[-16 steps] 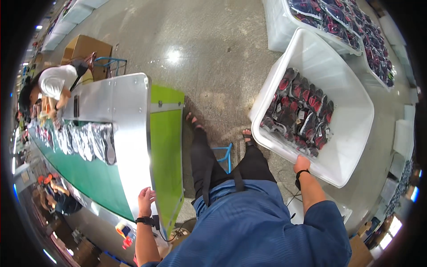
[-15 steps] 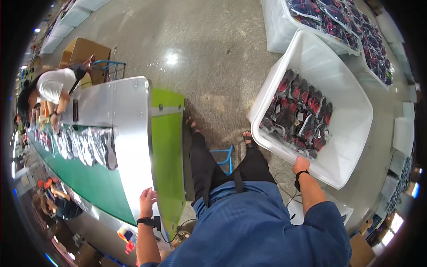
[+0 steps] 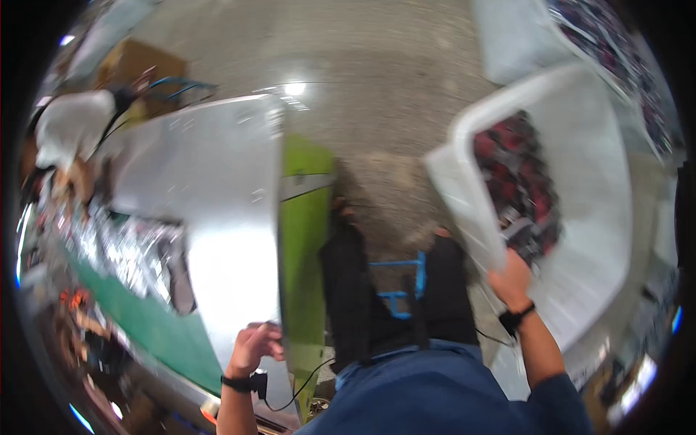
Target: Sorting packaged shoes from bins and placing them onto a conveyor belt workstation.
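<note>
My right hand [image 3: 512, 281] is closed over the near rim of a large white plastic bin [image 3: 583, 308]. Inside the bin lie many bagged dark shoes with red parts [image 3: 513, 170], blurred by motion. My left hand [image 3: 255, 348] hovers at or just above the edge of the metal-topped table [image 3: 232, 254]; its fingers are loosely bent and apart, with nothing in them. Whether it touches the metal I cannot tell. Clear-bagged shoes [image 3: 181, 279] lie in a row on the green belt [image 3: 141, 319] beyond this hand.
Green panels [image 3: 304, 239] close the table's side. A blue metal frame [image 3: 395, 293] shows between my legs. Another person [image 3: 76, 130] works at the far left by a cardboard box [image 3: 138, 72]. More shoe-filled bins [image 3: 515, 43] stand at the far right. A cable [image 3: 301, 388] hangs from my left wrist.
The view has swung, and the table and bin sit differently in it. My right hand stays on the bin's rim. My left hand remains by the table edge, its fingers held lower.
</note>
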### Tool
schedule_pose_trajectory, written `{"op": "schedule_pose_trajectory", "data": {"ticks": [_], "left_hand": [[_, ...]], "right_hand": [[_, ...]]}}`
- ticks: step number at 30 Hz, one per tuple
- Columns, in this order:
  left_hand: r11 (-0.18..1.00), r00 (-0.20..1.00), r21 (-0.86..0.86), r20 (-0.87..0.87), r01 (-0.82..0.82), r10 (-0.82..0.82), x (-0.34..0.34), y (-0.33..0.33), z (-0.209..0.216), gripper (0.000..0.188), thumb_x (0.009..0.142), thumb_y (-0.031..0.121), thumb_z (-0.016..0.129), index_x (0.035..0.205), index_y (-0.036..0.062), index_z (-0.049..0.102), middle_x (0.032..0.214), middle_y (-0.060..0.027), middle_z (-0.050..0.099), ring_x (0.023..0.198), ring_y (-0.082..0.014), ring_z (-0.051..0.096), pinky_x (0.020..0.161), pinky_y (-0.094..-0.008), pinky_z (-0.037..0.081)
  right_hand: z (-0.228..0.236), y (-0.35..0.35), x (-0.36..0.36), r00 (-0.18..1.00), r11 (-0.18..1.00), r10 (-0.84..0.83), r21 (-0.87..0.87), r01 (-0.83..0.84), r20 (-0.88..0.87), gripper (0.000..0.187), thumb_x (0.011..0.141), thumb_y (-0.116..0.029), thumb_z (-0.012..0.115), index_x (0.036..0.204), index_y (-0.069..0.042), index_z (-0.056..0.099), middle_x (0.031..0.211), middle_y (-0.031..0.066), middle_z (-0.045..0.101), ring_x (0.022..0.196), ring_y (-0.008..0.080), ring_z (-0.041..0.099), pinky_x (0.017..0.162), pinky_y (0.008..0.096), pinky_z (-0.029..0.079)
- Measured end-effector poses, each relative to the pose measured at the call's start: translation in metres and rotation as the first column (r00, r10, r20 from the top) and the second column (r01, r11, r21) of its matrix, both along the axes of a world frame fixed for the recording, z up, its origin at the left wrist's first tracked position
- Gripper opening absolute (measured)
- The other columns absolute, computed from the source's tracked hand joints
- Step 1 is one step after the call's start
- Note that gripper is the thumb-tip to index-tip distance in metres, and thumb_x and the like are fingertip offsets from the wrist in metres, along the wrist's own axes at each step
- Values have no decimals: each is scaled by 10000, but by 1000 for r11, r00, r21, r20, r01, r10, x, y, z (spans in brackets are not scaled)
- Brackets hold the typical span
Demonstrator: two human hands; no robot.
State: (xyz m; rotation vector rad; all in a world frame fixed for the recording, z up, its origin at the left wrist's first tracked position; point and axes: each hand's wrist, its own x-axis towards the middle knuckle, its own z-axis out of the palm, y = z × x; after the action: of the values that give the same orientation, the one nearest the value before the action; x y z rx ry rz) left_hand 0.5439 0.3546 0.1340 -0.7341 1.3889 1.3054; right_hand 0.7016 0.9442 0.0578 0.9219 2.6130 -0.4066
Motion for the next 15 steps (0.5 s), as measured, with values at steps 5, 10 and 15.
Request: {"op": "schedule_pose_trajectory", "data": {"ticks": [5, 10, 15], "left_hand": [[999, 998, 24, -30, 47, -46, -3, 8, -9, 442, 1083, 348, 472, 1091, -54, 656, 801, -151, 726, 657, -262, 718, 633, -360, 602], [955, 977, 293, -190, -38, 97, 18, -17, -7, 412, 1088, 337, 475, 1204, -23, 638, 1010, -144, 725, 857, -232, 727, 783, -338, 586], [996, 546, -72, -834, 44, -84, -22, -62, 3, 380, 1013, 272, 670, 1250, -24, 655, 1103, -66, 714, 1019, -146, 655, 928, -302, 502]], "right_hand": [[-8, -8, 18, 981, 999, 1, 52, 10, -193, 248, 759, -150, 672, 963, -20, 615, 863, 233, 675, 851, 463, 652, 733, 522, 502], [-35, -8, 35, 986, 991, 88, 112, -72, -140, 344, 795, -209, 723, 1025, 5, 584, 908, 279, 681, 918, 487, 656, 800, 551, 512], [-30, -16, 45, 978, 989, 102, 120, -81, -182, 400, 816, -196, 716, 1124, 18, 577, 961, 294, 699, 946, 476, 675, 818, 538, 528]]}}
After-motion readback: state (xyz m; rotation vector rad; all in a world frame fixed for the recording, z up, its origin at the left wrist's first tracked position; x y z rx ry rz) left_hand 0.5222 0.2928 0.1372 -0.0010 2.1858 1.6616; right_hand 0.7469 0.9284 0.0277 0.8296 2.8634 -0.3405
